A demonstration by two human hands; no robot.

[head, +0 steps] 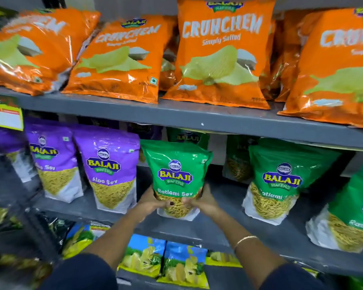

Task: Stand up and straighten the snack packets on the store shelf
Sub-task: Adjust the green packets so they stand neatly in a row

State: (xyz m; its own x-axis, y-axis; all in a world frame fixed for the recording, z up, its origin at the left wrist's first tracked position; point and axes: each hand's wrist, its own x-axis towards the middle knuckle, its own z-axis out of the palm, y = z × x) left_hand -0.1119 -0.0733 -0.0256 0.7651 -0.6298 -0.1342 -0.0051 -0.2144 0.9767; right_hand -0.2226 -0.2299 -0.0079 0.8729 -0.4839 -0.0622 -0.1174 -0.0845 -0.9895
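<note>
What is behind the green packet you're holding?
Behind the held packet, another green packet shows its top just under the upper shelf. Its lower part and anything farther back are covered.

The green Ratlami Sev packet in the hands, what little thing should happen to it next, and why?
Probably set it down square and let go. Both the left hand and right hand grip the green Ratlami Sev packet low down, upright, right beside the purple Aloo Sev packet on the middle shelf.
</note>
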